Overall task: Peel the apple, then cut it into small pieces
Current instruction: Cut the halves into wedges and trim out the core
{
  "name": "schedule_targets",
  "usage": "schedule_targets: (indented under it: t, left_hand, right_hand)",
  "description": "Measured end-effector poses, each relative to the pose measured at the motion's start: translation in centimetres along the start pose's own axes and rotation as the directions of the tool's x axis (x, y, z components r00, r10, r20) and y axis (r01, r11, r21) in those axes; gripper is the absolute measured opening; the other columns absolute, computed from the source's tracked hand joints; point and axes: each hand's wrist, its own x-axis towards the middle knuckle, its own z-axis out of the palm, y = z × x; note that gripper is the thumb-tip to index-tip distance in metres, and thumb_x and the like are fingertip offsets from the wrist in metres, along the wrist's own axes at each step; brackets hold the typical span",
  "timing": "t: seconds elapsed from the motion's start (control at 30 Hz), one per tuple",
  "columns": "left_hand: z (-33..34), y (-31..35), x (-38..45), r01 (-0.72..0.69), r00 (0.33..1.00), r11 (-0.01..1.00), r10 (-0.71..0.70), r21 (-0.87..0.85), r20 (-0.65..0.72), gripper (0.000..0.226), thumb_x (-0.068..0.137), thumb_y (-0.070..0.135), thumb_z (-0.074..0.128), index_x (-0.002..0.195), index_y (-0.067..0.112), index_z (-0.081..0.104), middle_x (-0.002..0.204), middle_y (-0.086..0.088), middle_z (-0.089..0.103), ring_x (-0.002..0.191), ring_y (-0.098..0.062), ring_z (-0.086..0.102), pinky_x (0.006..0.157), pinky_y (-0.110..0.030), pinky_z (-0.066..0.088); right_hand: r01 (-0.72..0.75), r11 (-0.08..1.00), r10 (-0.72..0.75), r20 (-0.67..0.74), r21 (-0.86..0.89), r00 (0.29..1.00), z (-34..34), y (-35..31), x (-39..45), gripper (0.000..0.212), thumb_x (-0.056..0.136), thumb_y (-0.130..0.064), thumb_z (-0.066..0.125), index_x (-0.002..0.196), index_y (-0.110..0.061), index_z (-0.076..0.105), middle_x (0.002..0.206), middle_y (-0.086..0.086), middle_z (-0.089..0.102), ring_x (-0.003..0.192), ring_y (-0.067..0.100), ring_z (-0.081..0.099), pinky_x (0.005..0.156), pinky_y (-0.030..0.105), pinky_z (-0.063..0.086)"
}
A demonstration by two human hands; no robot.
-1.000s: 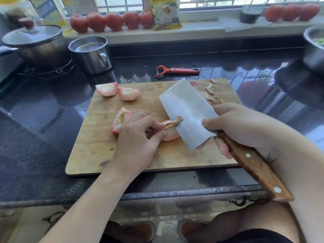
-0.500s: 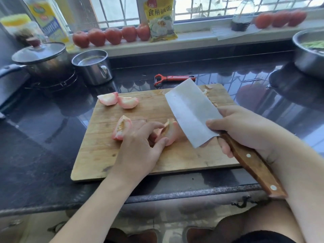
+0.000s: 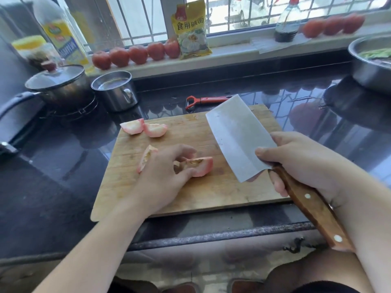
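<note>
1. Cleaver (image 3: 239, 136) blade, against the held apple quarter (image 3: 201, 166) 1.0 s ago, now stands clear of it, raised to its right.
2. Strip of core on the blade edge 1.0 s ago is gone from it.
3. Left hand (image 3: 167, 176) fingers now lie looser over the quarter, cut face up.

Under the left hand (image 3: 164, 177), part of the apple quarter (image 3: 200, 167) and the near side of the apple wedge (image 3: 145, 158) hidden. Behind the right hand (image 3: 304, 163), rear of the cleaver (image 3: 239, 134) blade and front of its handle covered. Far right of that hand, metal basin (image 3: 368, 68) cut off by the edge, contents too blurred to tell.
</note>
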Motion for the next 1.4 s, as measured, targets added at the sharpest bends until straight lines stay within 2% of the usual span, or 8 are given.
schedule_targets:
  t: [0.1,0.2,0.33,0.57,0.87,1.07,1.3,1.4]
  left_hand:
    - [1.3,-0.3,-1.0,0.017,0.988,0.996,-0.030,-0.088,-0.155,0.021,0.079,0.036,0.082,0.097,0.028,0.074,0.099,0.015,0.069,0.092,-0.005,0.065,0.080,-0.017,0.053]
    - [2.4,-1.1,-1.9,-0.085,0.966,0.993,0.063,-0.080,-0.251,0.020,0.079,0.018,0.087,0.094,0.023,0.075,0.102,0.015,0.067,0.088,-0.011,0.067,0.082,-0.036,0.059]
    - [2.8,-1.3,-2.1,-0.148,0.949,0.986,0.118,-0.082,-0.292,0.020,0.079,0.006,0.087,0.094,0.016,0.078,0.104,0.011,0.068,0.091,-0.012,0.068,0.077,-0.036,0.060]
    - [2.3,-1.3,-1.9,-0.088,0.966,0.984,0.047,-0.153,-0.254,0.014,0.085,0.012,0.082,0.097,0.019,0.080,0.101,0.013,0.073,0.096,-0.010,0.069,0.085,-0.037,0.059]
    - [2.0,-1.0,-1.8,-0.081,0.972,0.978,0.034,-0.193,-0.234,0.013,0.086,0.010,0.082,0.096,0.018,0.081,0.100,0.011,0.074,0.100,-0.010,0.069,0.084,-0.027,0.058]
    - [2.2,-1.2,-1.7,-0.085,0.971,0.974,0.034,-0.211,-0.235,0.014,0.084,0.008,0.082,0.094,0.018,0.082,0.098,0.012,0.074,0.100,-0.014,0.069,0.086,-0.034,0.058]
    - [2.2,-1.0,-1.7,-0.057,0.969,0.962,-0.011,-0.266,-0.248,0.013,0.084,0.005,0.082,0.091,0.015,0.082,0.094,0.009,0.073,0.094,-0.014,0.069,0.085,-0.029,0.058]
    - [2.2,-0.9,-1.6,-0.039,0.972,0.959,-0.030,-0.281,-0.235,0.013,0.084,0.005,0.083,0.090,0.016,0.082,0.092,0.008,0.073,0.093,-0.015,0.069,0.084,-0.030,0.058]
  right_hand:
    - [0.010,1.000,-0.010,0.007,-0.006,1.000,0.7,-0.2,-0.2,0.018,0.104,-0.016,0.045,0.117,-0.016,0.058,0.083,0.019,0.075,0.042,0.026,0.048,0.042,0.027,0.042]
    - [0.045,0.994,-0.048,-0.024,-0.100,0.999,1.8,0.0,-0.1,0.014,0.104,-0.020,0.045,0.111,-0.021,0.057,0.070,0.021,0.072,0.043,0.030,0.052,0.048,0.032,0.044]
    - [0.039,0.982,-0.052,-0.066,-0.184,0.996,2.9,0.4,0.1,0.011,0.105,-0.026,0.044,0.108,-0.030,0.053,0.049,0.019,0.062,0.038,0.024,0.054,0.043,0.023,0.039]
    - [0.018,0.976,-0.038,-0.090,-0.218,0.995,3.2,0.4,0.5,0.008,0.104,-0.027,0.045,0.105,-0.029,0.053,0.050,0.018,0.063,0.039,0.024,0.056,0.056,0.031,0.043]
    - [0.015,0.966,-0.035,-0.072,-0.257,0.997,2.9,0.0,0.5,0.009,0.105,-0.028,0.045,0.105,-0.029,0.054,0.053,0.018,0.065,0.039,0.023,0.055,0.049,0.026,0.040]
    - [0.024,0.964,-0.038,-0.049,-0.265,0.998,3.2,0.0,0.7,0.010,0.105,-0.025,0.045,0.104,-0.028,0.055,0.048,0.016,0.061,0.037,0.023,0.052,0.039,0.021,0.037]
    - [0.032,0.979,-0.030,0.010,-0.200,0.999,3.2,0.4,0.9,0.014,0.104,-0.025,0.044,0.104,-0.031,0.056,0.070,0.024,0.071,0.041,0.029,0.053,0.050,0.032,0.047]
    - [0.027,0.985,-0.025,0.014,-0.170,1.000,3.2,0.5,0.2,0.017,0.106,-0.022,0.043,0.101,-0.031,0.057,0.053,0.017,0.065,0.038,0.026,0.051,0.045,0.027,0.043]
